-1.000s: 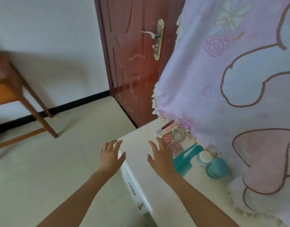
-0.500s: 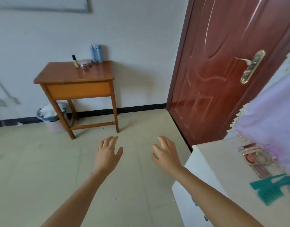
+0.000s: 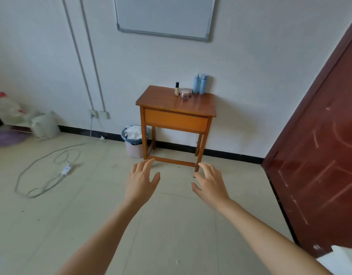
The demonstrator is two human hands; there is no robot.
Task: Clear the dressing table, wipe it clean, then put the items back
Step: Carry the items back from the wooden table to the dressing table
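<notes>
Both hands empty, fingers spread: left hand point(image 3: 141, 181) & right hand point(image 3: 209, 184) held out over the floor. Prob. the fetch step, since items stand on the small orange-brown wooden table point(image 3: 161, 100) by the wall: two pale blue bottles point(image 3: 200, 84), black-capped glass bottle point(image 3: 177, 89), pink round jar point(image 3: 184, 93). Best take one tall bottle per hand, upright; jar separately. White dressing table point(image 3: 344, 259): only a corner shows, btm right, top hidden, so can't tell if wiped.

A plain home room — tiled floor point(image 3: 171, 225), red-brown door point(image 3: 320, 155), wooden table point(image 3: 161, 100) bearing cosmetic bottles point(image 3: 199, 84), waste bin point(image 3: 133, 147).
</notes>
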